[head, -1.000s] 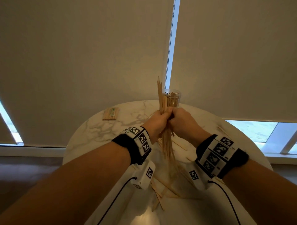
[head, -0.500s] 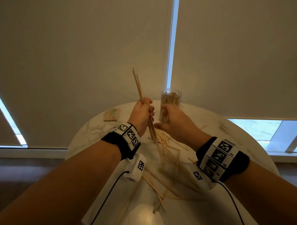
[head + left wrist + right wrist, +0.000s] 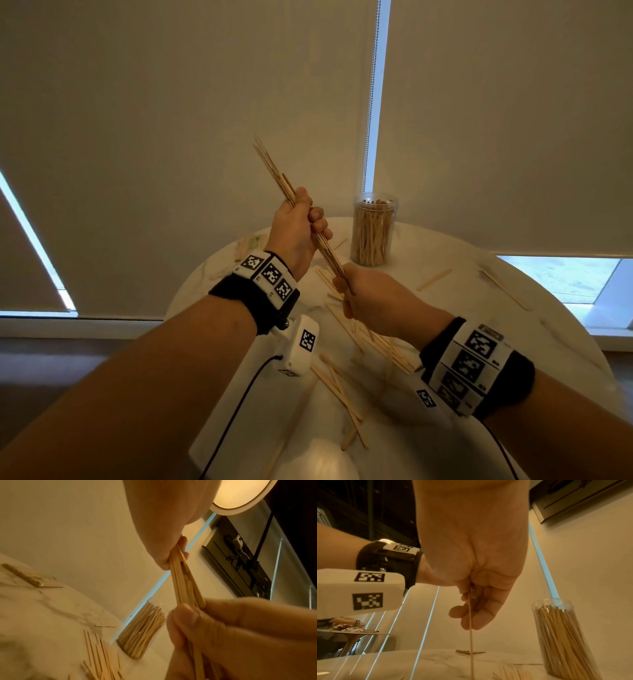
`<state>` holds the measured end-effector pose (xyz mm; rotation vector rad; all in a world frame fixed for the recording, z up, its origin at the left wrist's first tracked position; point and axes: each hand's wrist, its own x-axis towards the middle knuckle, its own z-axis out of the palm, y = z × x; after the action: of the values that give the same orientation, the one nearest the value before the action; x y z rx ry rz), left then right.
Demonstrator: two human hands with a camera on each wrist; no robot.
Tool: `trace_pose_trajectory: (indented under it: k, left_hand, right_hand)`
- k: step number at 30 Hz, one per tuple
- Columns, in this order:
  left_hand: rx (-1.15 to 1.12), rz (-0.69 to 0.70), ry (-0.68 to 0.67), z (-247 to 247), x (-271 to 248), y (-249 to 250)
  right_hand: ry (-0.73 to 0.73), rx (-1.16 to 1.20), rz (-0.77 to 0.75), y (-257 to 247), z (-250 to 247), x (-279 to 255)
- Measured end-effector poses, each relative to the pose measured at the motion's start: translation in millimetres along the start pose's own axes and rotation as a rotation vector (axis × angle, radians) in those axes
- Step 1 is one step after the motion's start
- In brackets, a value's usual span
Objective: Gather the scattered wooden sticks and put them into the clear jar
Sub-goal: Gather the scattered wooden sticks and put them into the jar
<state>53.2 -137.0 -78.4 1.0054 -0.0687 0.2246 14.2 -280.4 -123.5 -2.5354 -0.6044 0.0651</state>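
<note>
A thin bundle of wooden sticks [image 3: 310, 226] slants from upper left to lower right above the table. My left hand [image 3: 313, 222] grips its middle; my right hand [image 3: 346, 291] pinches its lower end. In the left wrist view the bundle [image 3: 183, 582] runs from my left fingers [image 3: 181, 545] down to the right thumb [image 3: 185, 615]. The clear jar [image 3: 373, 229] stands upright behind the hands, lidless and packed with sticks; it also shows as the jar [image 3: 559, 635]. Loose sticks [image 3: 370, 342] lie scattered under my right wrist.
The round marble table [image 3: 548, 342] has more stray sticks [image 3: 433, 279] to the right and near the front [image 3: 339, 387]. A small packet of sticks [image 3: 251, 243] lies at the far left edge. Window blinds hang close behind the table.
Both hands held a thick upright bundle by the jar. Most sticks dropped to the table. My left hand swung a few up and left; my right hand let go, then took their lower end.
</note>
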Motion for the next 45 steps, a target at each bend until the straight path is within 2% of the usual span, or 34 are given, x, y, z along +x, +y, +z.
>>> trace_pose_trajectory:
  k: [7,11,15,21,26,32,36,39,42,45]
  left_hand:
    - [-0.163,0.052,0.206,-24.5,23.5,24.4]
    - [-0.26,0.043,0.303,-45.4,32.2,31.5]
    - [-0.322,0.012,0.343,-58.2,34.3,26.7]
    - [-0.311,-0.019,0.331,-66.4,36.8,16.0]
    - [-0.214,-0.078,0.284,-64.3,40.0,2.1]
    - [0.106,-0.251,0.007,-11.7,14.6,-38.1]
    - [0.306,-0.159,-0.118,20.8,12.0,-53.0]
    - [0.443,-0.085,-0.024,25.8,30.8,-57.8]
    - [0.37,-0.097,0.059,17.6,57.0,-61.7]
    - [0.264,-0.115,0.101,10.3,73.9,-61.3]
  right_hand:
    - [-0.116,-0.21,0.001,16.2,-12.0,-30.8]
    - [-0.145,-0.157,0.069,30.7,-21.0,-39.2]
    - [-0.158,-0.099,0.123,38.1,-29.9,-46.5]
    - [-0.175,-0.056,0.203,51.2,-54.2,-55.9]
    - [-0.063,0.05,0.248,67.6,-72.7,-50.7]
    - [0.059,0.229,0.192,42.1,-58.9,-12.4]
    - [0.049,0.208,0.093,19.9,-45.3,22.6]
    - [-0.009,0.012,0.031,12.7,-39.9,45.3]
    - [-0.08,0.022,0.011,14.0,-40.4,59.9]
    - [-0.122,0.064,0.062,21.9,-41.3,68.0]
